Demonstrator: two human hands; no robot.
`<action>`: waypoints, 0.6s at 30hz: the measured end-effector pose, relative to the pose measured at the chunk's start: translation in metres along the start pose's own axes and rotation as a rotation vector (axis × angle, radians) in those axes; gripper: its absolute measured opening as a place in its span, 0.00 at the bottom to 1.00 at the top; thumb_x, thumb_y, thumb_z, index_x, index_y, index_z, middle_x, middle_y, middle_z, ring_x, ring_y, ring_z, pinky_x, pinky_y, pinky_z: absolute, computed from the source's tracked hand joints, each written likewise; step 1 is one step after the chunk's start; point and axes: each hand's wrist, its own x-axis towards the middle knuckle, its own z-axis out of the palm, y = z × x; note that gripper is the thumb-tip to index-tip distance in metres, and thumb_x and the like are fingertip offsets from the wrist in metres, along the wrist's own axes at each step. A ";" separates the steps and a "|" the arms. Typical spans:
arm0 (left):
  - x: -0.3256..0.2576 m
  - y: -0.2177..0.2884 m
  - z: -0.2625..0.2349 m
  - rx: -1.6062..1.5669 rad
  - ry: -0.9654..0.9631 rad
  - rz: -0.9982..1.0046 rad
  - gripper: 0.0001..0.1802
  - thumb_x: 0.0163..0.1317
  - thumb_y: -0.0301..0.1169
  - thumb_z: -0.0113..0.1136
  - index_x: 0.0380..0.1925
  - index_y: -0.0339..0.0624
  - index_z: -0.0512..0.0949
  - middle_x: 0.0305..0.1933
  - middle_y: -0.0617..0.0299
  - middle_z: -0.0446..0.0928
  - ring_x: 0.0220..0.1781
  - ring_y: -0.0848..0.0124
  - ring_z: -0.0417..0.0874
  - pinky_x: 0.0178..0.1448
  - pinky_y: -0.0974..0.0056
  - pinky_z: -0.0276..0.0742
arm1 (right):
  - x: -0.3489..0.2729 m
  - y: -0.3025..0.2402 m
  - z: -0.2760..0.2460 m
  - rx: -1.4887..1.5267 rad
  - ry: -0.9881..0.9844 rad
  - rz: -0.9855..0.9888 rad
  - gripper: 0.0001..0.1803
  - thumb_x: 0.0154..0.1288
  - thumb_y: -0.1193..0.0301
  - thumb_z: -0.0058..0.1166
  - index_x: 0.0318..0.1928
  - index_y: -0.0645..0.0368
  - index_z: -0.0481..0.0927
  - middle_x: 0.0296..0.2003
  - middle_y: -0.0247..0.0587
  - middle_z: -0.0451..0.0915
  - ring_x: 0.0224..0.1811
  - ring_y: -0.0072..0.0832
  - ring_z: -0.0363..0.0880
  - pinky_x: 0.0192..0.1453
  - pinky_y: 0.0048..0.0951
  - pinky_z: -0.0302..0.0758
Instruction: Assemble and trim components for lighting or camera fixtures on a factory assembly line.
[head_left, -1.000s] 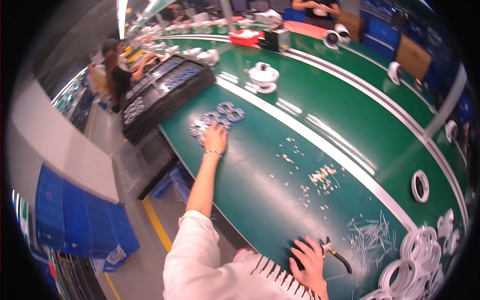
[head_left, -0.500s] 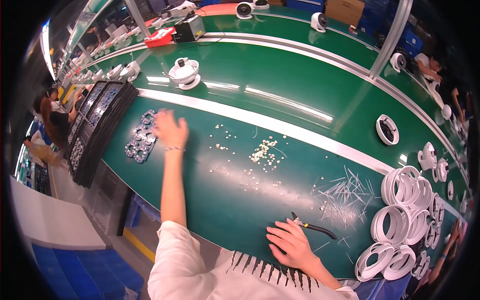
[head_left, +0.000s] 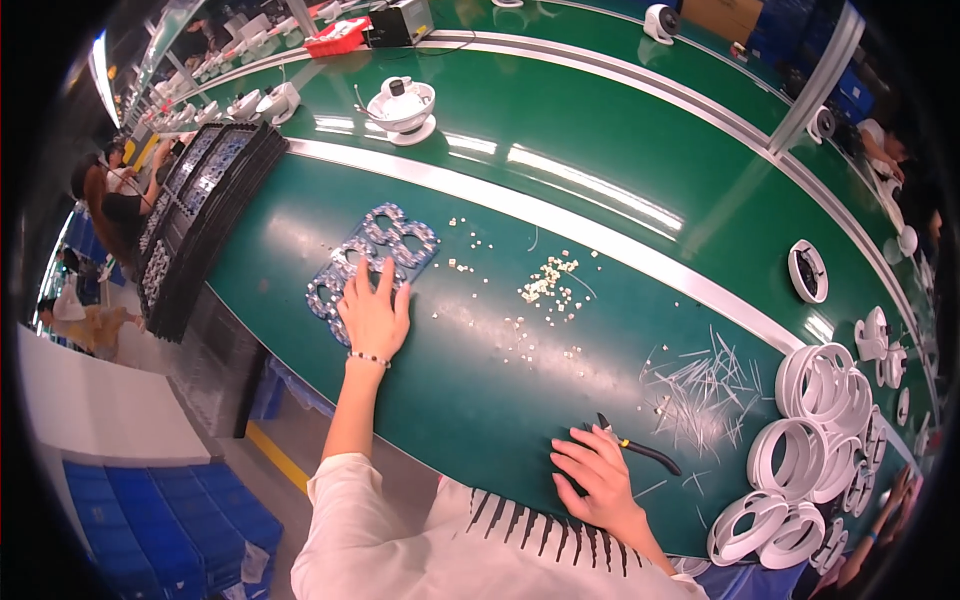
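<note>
My left hand [head_left: 374,318] lies with fingers spread on the lower part of a blue panel of ring-shaped circuit boards [head_left: 408,236], hiding part of it. The panel rests flat on the green table, left of a scatter of small pale connector-like pieces [head_left: 548,282]. Farther right, my right hand [head_left: 597,478] is over the table near its front edge, fingers apart and nothing held. Just beyond its fingertips lies a pair of cutting pliers [head_left: 645,453] with dark handles and a yellow band. Thin whitish strips [head_left: 708,392] lie in a loose heap to the right of the pliers.
Stacked white plastic rings [head_left: 788,458] stand at the table's right end. Black trays [head_left: 205,215] holding circuit boards are piled at the left. Past a pale rail [head_left: 520,227], a green line carries a white camera-like unit [head_left: 402,108] and an oval white housing [head_left: 808,271]. Other people work at both sides.
The circuit board panel has moved to the right across the table with my left hand on it, closer to the small pale pieces. My right hand has stayed beside the pliers.
</note>
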 end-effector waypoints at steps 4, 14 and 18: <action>0.013 -0.002 -0.011 -0.019 -0.031 -0.035 0.23 0.58 0.42 0.48 0.54 0.50 0.69 0.64 0.48 0.55 0.60 0.50 0.59 0.56 0.48 0.57 | 0.002 -0.005 -0.005 -0.004 -0.004 -0.010 0.14 0.43 0.77 0.59 0.36 0.59 0.79 0.43 0.37 0.77 0.50 0.38 0.72 0.58 0.44 0.65; 0.062 0.001 0.009 -0.394 0.251 0.223 0.09 0.47 0.26 0.61 0.31 0.40 0.77 0.43 0.57 0.76 0.47 0.57 0.73 0.51 0.57 0.67 | -0.003 -0.006 -0.015 -0.058 0.079 0.012 0.12 0.43 0.77 0.59 0.34 0.58 0.80 0.41 0.36 0.78 0.49 0.37 0.73 0.57 0.45 0.65; 0.073 0.004 0.010 -0.449 0.187 0.176 0.05 0.48 0.24 0.60 0.28 0.38 0.78 0.34 0.54 0.78 0.36 0.57 0.78 0.43 0.59 0.73 | -0.003 -0.003 -0.021 -0.088 0.105 0.007 0.13 0.41 0.78 0.59 0.33 0.57 0.80 0.41 0.35 0.78 0.49 0.37 0.73 0.56 0.45 0.66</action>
